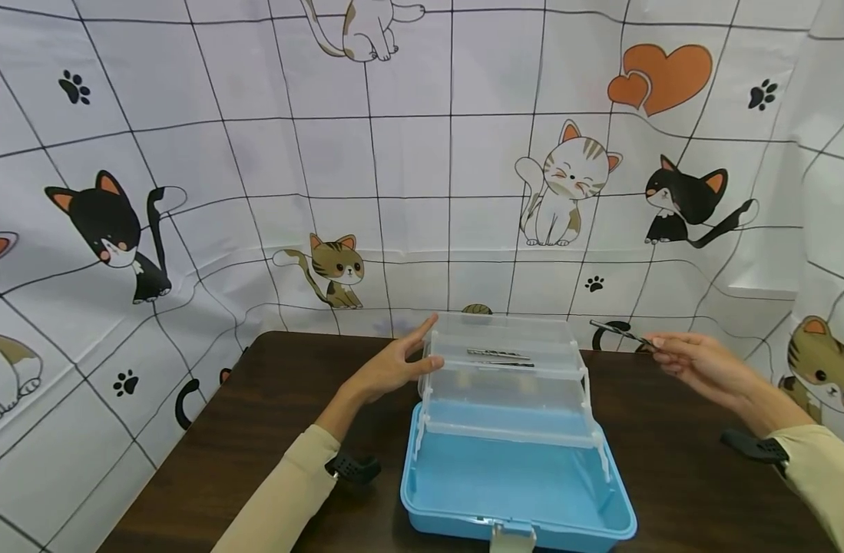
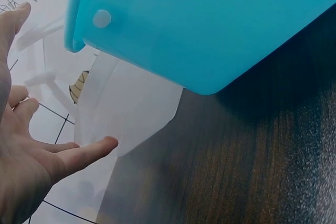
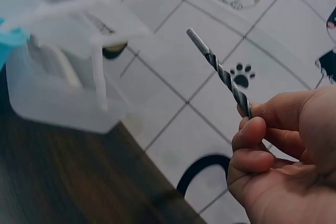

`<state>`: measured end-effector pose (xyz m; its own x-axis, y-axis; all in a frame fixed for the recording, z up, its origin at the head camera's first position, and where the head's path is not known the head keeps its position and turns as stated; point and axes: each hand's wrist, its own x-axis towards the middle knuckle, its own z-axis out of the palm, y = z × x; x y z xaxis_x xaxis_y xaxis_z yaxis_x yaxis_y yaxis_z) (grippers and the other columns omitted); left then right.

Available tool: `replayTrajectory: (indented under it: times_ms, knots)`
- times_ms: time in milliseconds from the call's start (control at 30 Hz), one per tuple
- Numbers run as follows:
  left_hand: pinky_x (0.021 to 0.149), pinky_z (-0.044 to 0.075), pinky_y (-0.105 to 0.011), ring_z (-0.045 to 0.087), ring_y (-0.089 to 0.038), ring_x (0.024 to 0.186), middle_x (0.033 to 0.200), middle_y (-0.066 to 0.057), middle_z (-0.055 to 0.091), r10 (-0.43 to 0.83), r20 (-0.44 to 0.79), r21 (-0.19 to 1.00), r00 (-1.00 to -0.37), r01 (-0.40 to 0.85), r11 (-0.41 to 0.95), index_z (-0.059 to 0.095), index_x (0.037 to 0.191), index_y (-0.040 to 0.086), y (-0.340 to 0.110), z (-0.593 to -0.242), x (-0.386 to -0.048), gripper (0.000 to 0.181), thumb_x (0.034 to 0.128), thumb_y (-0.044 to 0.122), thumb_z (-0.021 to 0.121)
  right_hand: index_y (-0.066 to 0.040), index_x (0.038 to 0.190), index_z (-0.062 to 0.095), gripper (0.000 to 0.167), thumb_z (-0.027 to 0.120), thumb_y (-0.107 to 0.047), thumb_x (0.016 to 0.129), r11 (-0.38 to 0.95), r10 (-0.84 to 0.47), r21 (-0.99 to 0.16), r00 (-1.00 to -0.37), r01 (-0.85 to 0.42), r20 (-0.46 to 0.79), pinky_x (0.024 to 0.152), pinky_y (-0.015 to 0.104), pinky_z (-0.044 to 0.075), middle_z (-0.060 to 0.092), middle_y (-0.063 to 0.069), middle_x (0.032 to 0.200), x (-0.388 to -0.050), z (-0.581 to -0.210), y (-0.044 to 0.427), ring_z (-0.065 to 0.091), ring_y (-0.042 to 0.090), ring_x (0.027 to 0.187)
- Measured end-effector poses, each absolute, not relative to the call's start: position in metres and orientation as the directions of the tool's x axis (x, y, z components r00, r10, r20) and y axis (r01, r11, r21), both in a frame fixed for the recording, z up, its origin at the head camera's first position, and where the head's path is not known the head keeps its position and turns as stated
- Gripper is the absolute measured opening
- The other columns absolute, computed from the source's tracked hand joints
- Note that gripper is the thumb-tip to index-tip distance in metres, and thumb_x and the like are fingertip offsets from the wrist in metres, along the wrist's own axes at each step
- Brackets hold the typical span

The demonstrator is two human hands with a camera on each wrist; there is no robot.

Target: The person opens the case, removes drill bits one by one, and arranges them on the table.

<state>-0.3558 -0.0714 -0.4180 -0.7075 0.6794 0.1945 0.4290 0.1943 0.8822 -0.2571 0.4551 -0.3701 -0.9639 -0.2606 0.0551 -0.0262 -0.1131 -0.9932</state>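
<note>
A drill bit [image 3: 226,77] is pinched between the thumb and fingers of my right hand [image 1: 705,369], off to the right of the toolbox. Its smooth shank points up and away from the hand. The blue toolbox [image 1: 518,491] stands open on the table, with its clear trays [image 1: 504,395] raised on white hinge arms. In the upper tray lie drill bits [image 1: 498,354]. My left hand [image 1: 394,365] is at the left edge of the upper tray, thumb and fingers spread. In the left wrist view its fingers [image 2: 86,157] are extended beside the clear lid [image 2: 131,103].
A dark wooden table [image 1: 311,384] carries the toolbox. Behind it hangs a white gridded cloth [image 1: 408,161] printed with cats, hearts and paw marks. A white latch [image 1: 513,539] hangs at the toolbox front.
</note>
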Motion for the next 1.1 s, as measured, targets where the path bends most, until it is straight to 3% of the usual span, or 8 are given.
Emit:
replayTrajectory:
  times_ms: [233, 433, 733, 967, 1100]
  knots:
    - [0.105, 0.036, -0.065, 0.017, -0.034, 0.152, 0.167, 0.013, 0.005, 0.682, 0.195, 0.885, -0.705, 0.427, 0.188, 0.008, 0.165, 0.035, -0.072, -0.418, -0.356, 0.089, 0.0987, 0.049, 0.065, -0.001, 0.124, 0.062, 0.023, 0.045, -0.007, 0.11, -0.027, -0.202, -0.999, -0.979, -0.025, 0.03, 0.063, 0.022, 0.043, 0.054, 0.008, 0.104, -0.261, -0.393, 0.473, 0.05, 0.012, 0.081]
    - [0.106, 0.033, -0.068, 0.016, -0.032, 0.152, 0.167, 0.013, 0.005, 0.685, 0.193, 0.883, -0.702, 0.429, 0.191, 0.008, 0.164, 0.038, -0.072, -0.418, -0.355, 0.09, 0.0976, 0.052, 0.066, 0.006, 0.13, 0.055, 0.028, 0.047, -0.014, 0.111, 0.098, -0.162, -0.995, -0.987, -0.029, 0.013, 0.061, 0.026, 0.042, 0.053, 0.007, 0.098, -0.265, -0.417, 0.483, 0.048, 0.012, 0.076]
    - [0.106, 0.033, -0.068, 0.017, -0.033, 0.152, 0.168, 0.009, 0.006, 0.676, 0.199, 0.875, -0.709, 0.439, 0.203, 0.008, 0.165, 0.037, -0.074, -0.416, -0.356, 0.091, 0.0966, 0.055, 0.065, 0.017, 0.135, 0.047, 0.045, 0.045, -0.022, 0.112, 0.389, -0.101, -0.921, -0.995, -0.016, -0.025, 0.061, 0.029, 0.045, 0.05, 0.006, 0.088, -0.273, -0.431, 0.473, 0.047, 0.012, 0.072]
    - [0.106, 0.034, -0.067, 0.016, -0.031, 0.152, 0.168, 0.008, 0.006, 0.676, 0.186, 0.882, -0.713, 0.424, 0.204, 0.008, 0.163, 0.044, -0.073, -0.416, -0.354, 0.089, 0.0959, 0.057, 0.065, 0.019, 0.137, 0.048, 0.043, 0.045, -0.015, 0.111, 0.441, -0.091, -0.897, -0.994, 0.019, -0.066, 0.058, 0.029, 0.044, 0.05, 0.006, 0.081, -0.275, -0.444, 0.472, 0.045, 0.013, 0.066]
    - [0.105, 0.034, -0.068, 0.016, -0.033, 0.152, 0.169, 0.005, 0.006, 0.674, 0.185, 0.882, -0.715, 0.424, 0.207, 0.008, 0.164, 0.038, -0.073, -0.417, -0.354, 0.092, 0.0946, 0.06, 0.065, 0.019, 0.135, 0.051, 0.041, 0.047, -0.014, 0.111, 0.472, -0.081, -0.882, -0.995, 0.006, -0.05, 0.056, 0.03, 0.043, 0.051, 0.007, 0.078, -0.275, -0.448, 0.473, 0.045, 0.014, 0.064]
